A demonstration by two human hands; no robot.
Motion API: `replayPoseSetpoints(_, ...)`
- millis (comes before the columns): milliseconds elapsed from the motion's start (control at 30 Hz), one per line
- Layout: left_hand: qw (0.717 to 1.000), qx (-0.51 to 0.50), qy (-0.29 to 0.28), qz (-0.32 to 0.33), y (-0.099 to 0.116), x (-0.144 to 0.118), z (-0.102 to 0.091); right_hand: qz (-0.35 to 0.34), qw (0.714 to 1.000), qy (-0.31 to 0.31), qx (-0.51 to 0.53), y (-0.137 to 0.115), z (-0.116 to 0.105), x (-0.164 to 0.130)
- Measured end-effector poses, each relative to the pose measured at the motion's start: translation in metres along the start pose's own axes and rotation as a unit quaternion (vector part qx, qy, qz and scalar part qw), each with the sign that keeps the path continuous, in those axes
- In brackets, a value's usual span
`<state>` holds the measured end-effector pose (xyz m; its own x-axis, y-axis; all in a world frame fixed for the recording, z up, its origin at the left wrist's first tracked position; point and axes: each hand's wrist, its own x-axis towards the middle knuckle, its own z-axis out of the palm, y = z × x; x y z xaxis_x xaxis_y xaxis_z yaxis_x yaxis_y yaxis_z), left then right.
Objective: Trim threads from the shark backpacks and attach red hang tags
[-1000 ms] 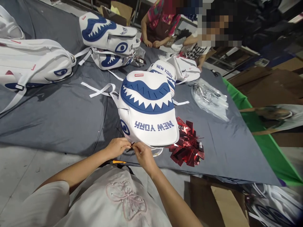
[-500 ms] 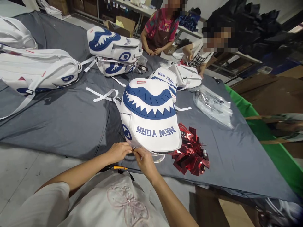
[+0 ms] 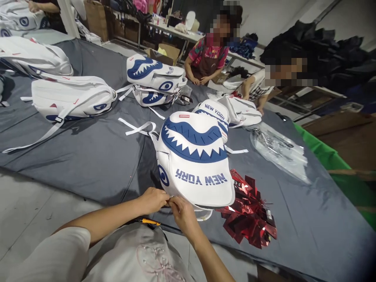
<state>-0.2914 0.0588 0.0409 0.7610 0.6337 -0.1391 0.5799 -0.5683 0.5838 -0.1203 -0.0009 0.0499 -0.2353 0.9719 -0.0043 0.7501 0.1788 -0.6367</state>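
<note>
Evidently soft: white backpack (image 3: 195,156), light, padded.
Grip: left hand (image 3: 153,199) and right hand (image 3: 182,211) pinch its near edge.

Taking the white shark-mouth backpack (image 3: 194,156) as the landmark: to its left the grey-covered counter (image 3: 88,164) lies bare, a wide lane crossed only by loose white straps (image 3: 138,128) near its far left corner. Tight against its right near corner sits a heap of red foil tags (image 3: 249,213). Farther right lies a clear plastic bag (image 3: 279,149), with open cloth between. Behind it, a second white backpack (image 3: 216,113) touches it, blocking that side.
</note>
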Motion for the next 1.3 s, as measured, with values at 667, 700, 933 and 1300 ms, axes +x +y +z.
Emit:
replayPoseSetpoints(667, 0.967, -0.248, 0.014, -0.049, -0.011, -0.003, 0.012, -0.007, 0.999, -0.029, -0.012, 0.004, -0.001, -0.001)
replayPoseSetpoints(700, 0.969, -0.243, -0.005, -0.045, -0.013, -0.002, 0.009, -0.009, 0.999, -0.034, -0.022, 0.003, -0.001, -0.002)
replayPoseSetpoints(933, 0.959, -0.277, -0.049, -0.025, -0.017, 0.001, 0.004, -0.010, 0.998, -0.059, -0.036, -0.004, -0.001, -0.001)
replayPoseSetpoints(1300, 0.999, -0.011, -0.029, -0.041, -0.002, -0.008, 0.011, 0.015, 0.994, -0.073, -0.084, -0.009, 0.004, 0.001)
